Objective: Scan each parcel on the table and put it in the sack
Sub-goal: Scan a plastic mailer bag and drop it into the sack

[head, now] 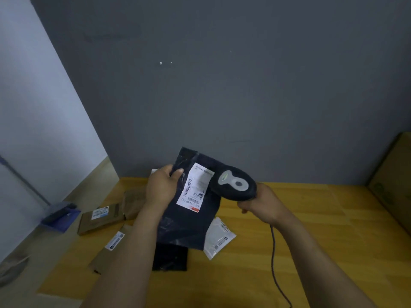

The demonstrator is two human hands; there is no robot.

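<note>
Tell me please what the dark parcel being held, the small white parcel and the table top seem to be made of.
The dark parcel: thin plastic film, glossy; it shows creases and shiny streaks. The small white parcel: probably soft plastic too, slightly shiny and wrinkled. The table top: wood or wood-look laminate, yellow with plank lines; which, I cannot tell.

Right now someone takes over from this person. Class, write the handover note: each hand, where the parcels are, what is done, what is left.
Left hand grips the dark parcel by its top edge, label toward the camera.
Right hand grips the scanner, its head at the label.
On the table: white parcel, black parcel, brown box, crumpled brown bag, brown mailer. Sack not in view.
Done: cannot tell whether this scan has registered.
Left: sack this parcel, then scan and sack the rest.
</note>
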